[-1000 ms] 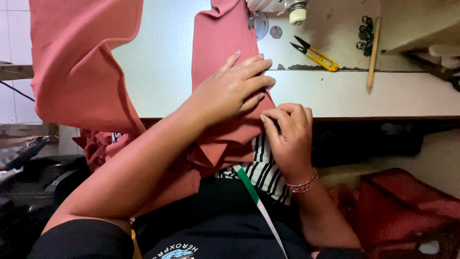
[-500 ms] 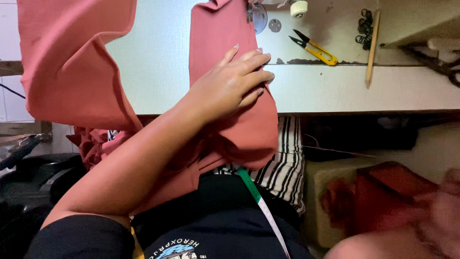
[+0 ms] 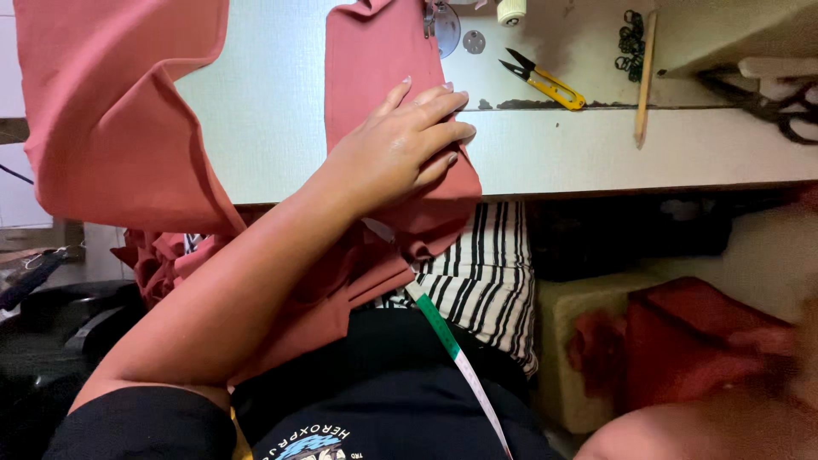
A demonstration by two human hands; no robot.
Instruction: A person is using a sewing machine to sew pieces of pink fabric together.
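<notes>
1. A second ago both hands were on the pink cloth (image 3: 383, 77); now only the left hand (image 3: 399, 153) rests on it, in much the same spot as before.
2. The left hand lies flat, fingers (image 3: 434, 106) stretched out and slightly spread, pressing the cloth against the front edge of the pale worktable (image 3: 579, 145). It grips nothing; it just bears down.
3. The right hand has dropped away to the lower right corner, where only a blurred bit of arm (image 3: 682, 426) shows. I cannot tell how its fingers stand or whether they hold anything.
4. The cloth runs from under the sewing-machine foot (image 3: 443, 25) down over the table edge into the lap. A second wide fold of pink fabric (image 3: 111, 111) hangs at the left.
5. On the table beyond the hand: yellow-handled thread snips (image 3: 550, 81), a thin wooden stick (image 3: 645, 77), and dark scissors (image 3: 780, 102) at the far right.
6. Below the table: a black-and-white striped cloth (image 3: 486, 281), a green and white tape measure (image 3: 460, 366) across the lap, and a reddish bundle (image 3: 682, 349) on a pale block (image 3: 571, 324).
</notes>
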